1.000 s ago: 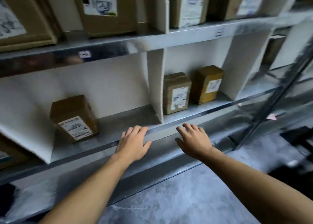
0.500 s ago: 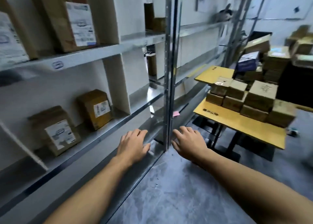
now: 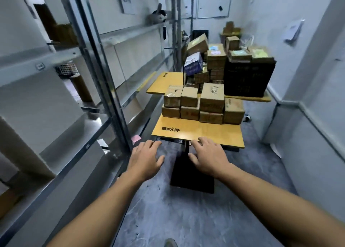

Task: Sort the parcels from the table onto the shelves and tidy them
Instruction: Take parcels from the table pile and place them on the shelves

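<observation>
Left hand (image 3: 144,158), right hand (image 3: 207,158): palms down, fingers loosely spread, holding nothing

Parcels (image 3: 202,103) at 12 o'clock, stacked two high on the yellow table (image 3: 205,133), beyond my fingertips; shelves (image 3: 74,105) at 9 o'clock

Judged handling: stiff card, probably light, not slippery; take a top box by opposite side faces, one palm each side

Look: small brown taped cartons, some printed

Single head-worn view, facing forward and down the aisle, table (image 3: 197,133) near
</observation>
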The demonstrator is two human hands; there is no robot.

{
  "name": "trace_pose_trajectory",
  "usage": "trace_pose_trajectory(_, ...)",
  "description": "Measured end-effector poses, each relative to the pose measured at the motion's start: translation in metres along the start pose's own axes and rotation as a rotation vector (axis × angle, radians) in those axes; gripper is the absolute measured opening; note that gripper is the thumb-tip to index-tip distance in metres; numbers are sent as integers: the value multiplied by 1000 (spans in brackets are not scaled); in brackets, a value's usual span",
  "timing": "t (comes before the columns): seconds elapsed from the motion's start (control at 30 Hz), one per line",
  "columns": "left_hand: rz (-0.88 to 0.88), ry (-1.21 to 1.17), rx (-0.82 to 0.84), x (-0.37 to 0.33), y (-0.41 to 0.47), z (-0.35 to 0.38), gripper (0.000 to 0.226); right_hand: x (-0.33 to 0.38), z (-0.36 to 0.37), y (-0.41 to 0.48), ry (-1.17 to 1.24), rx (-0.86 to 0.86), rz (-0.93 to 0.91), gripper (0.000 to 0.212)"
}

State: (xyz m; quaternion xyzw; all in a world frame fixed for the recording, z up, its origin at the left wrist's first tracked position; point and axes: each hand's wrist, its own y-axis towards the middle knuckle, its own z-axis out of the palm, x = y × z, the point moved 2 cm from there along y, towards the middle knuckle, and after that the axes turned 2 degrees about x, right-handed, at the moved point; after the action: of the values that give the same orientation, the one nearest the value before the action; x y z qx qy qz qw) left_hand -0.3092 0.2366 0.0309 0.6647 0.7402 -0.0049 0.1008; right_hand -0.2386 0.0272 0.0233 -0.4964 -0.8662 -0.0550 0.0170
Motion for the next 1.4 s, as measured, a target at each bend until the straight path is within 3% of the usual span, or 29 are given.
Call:
trace_pose_trajectory(0.37,271,-36,33,-34,211,26,53,-106,-2,122,-42,3,261,48)
trace_pose_trajectory(0.67,387,-61,86,-79,317,58,51,-167,7,184,4,-9,412,46)
trace_pose_trajectory(1.07,265,-85,121,-129,464,100,50,-275,16,311,77,0,367,46)
trace_pose_trajectory(1.4,53,-209,231,-149,519,149,42,-320,50,379,349,95,396,50)
